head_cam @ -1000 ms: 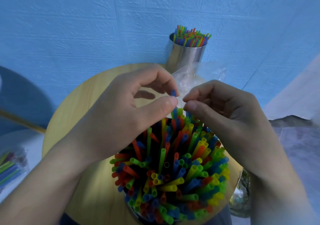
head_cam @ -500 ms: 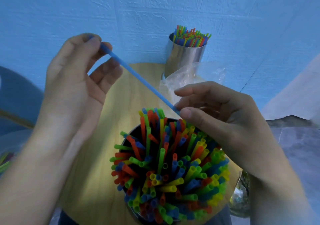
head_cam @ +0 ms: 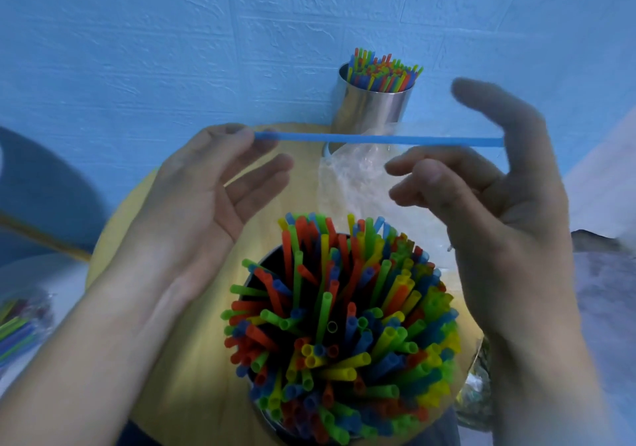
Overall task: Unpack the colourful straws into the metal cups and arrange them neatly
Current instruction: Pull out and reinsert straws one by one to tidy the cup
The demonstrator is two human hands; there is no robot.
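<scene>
A single blue straw [head_cam: 375,138] lies level in the air between my hands, above the table. My left hand [head_cam: 206,191] pinches its left end between thumb and forefinger, the other fingers loosely spread. My right hand [head_cam: 495,211] is spread wide and blurred; the straw's right end touches it near the base of the fingers. Below them, the near metal cup [head_cam: 256,280] is crammed with colourful straws [head_cam: 344,325] leaning in all directions. The far metal cup [head_cam: 371,108] by the wall holds an upright bunch of straws [head_cam: 382,74].
The cups stand on a round wooden table [head_cam: 192,359] against a blue wall. A crumpled clear plastic bag [head_cam: 354,180] lies between the cups. A packet of straws [head_cam: 17,332] lies at the far left. More clear wrapping [head_cam: 476,394] sits at the table's right edge.
My left hand drew the blue straw up out of the near cup's bunch. The straw then swung level, and my right hand went from pinching it to spread wide.
</scene>
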